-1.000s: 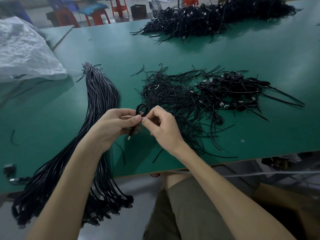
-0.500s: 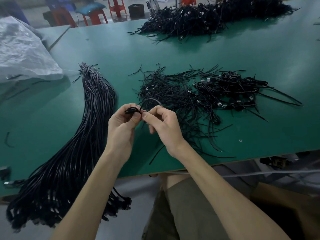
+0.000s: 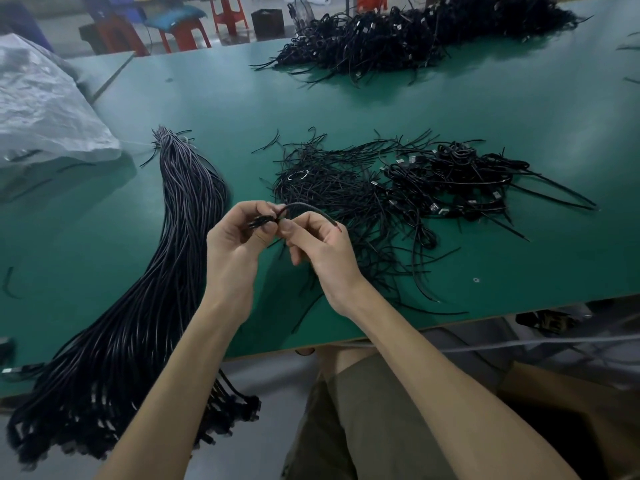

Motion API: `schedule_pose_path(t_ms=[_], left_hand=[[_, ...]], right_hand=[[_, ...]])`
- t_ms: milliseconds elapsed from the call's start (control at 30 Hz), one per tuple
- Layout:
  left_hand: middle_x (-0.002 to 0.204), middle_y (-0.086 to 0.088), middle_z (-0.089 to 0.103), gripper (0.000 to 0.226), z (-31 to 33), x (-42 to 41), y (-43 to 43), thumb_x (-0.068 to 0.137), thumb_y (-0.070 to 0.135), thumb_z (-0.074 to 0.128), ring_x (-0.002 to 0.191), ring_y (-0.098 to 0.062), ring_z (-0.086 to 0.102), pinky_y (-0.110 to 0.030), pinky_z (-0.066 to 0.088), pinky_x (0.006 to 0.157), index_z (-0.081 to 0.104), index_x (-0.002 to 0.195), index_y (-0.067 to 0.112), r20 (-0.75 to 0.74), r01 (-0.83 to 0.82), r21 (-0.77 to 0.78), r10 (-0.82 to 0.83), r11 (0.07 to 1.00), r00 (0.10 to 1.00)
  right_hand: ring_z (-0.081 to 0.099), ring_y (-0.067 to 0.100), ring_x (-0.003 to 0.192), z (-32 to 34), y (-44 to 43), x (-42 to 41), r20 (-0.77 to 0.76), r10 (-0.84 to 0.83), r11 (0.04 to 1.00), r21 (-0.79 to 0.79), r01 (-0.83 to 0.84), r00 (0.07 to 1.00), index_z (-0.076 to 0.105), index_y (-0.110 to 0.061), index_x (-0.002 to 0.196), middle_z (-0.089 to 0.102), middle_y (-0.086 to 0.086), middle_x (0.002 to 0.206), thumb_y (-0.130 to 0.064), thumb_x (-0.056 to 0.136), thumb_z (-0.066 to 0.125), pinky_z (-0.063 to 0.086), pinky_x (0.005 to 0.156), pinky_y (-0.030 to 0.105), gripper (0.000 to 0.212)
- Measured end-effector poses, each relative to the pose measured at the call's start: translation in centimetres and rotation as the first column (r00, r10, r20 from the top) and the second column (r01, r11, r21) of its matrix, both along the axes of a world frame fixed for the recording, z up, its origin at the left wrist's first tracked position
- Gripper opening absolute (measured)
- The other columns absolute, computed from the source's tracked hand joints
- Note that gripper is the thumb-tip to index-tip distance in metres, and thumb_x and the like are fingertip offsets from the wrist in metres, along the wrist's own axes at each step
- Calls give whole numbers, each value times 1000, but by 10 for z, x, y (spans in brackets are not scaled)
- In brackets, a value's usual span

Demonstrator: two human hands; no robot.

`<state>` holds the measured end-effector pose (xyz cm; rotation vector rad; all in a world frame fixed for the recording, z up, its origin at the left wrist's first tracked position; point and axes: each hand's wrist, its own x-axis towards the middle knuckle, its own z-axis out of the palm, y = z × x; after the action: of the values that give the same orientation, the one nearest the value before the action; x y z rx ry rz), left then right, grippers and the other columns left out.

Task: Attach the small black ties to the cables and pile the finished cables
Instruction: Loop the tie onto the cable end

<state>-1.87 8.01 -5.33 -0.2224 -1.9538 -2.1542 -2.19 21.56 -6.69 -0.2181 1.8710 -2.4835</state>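
Green table fills most of the frame: a long bundle of black cables runs from centre-left down to lower left, its ends hanging over the near edge, w/ a white plastic bag at upper left. Mid-frame lies a spread of loose black ties, and touching its right side a small tangle of coiled cables (metal plugs showing). A bigger cable heap lies along the top edge, well apart, and a tiny pale ring sits alone at right, nr the front edge.
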Motion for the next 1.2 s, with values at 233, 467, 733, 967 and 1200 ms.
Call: schedule_pose_path(t_ms=[233, 467, 733, 967, 1200], left_hand=[[94, 3, 74, 19, 10, 4, -3, 88, 4, 76, 90, -8, 68, -18, 53, 83, 73, 105, 12, -12, -97, -66, 97, 993, 995], [94, -4, 75, 14, 19, 4, 7, 86, 22, 82, 81, -9, 69, -20, 52, 72, 76, 99, 20, -3, -139, -206, 142, 969, 990], [106, 0, 71, 13, 34, 5, -5, 98, 15, 68, 90, -14, 71, -28, 59, 79, 72, 109, 18, 78, -62, -594, 133, 802, 988], [132, -21, 47, 50, 24, 7, -26, 103, 41, 56, 115, -39, 55, -44, 43, 77, 45, 129, -1, 104, 102, -994, 500, 30, 860], [126, -20, 49, 42, 12, 6, -28, 106, 39, 50, 96, -35, 57, -41, 38, 68, 43, 123, 1, 78, 88, -996, 508, 5, 858]], right_hand=[[65, 9, 73, 13, 8, 3, -67, -14, 993, 116, 22, 998, 68, -5, 114, 69, -3, 85, -19, 102, 63, 52, 65, 22, 19], [64, 1, 85, 32, 25, 1, -105, 27, 981, 192, -7, 994, 73, -8, 105, 72, -6, 90, -25, 100, 66, 48, 75, 17, 19], [57, 6, 56, 61, 82, -18, -77, -229, 895, 376, 241, 970, 71, -7, 90, 67, -3, 69, -20, 97, 68, 45, 54, 19, 15], [39, 20, 50, 72, 156, -61, -214, -386, 406, 834, 373, 898, 51, -4, 65, 46, 8, 55, -23, 99, 59, 38, 57, 30, 40], [54, 29, 112, 40, 169, -62, -266, -414, 215, 901, 377, 871, 59, -5, 130, 55, 16, 128, -35, 103, 55, 42, 88, 36, 40]])
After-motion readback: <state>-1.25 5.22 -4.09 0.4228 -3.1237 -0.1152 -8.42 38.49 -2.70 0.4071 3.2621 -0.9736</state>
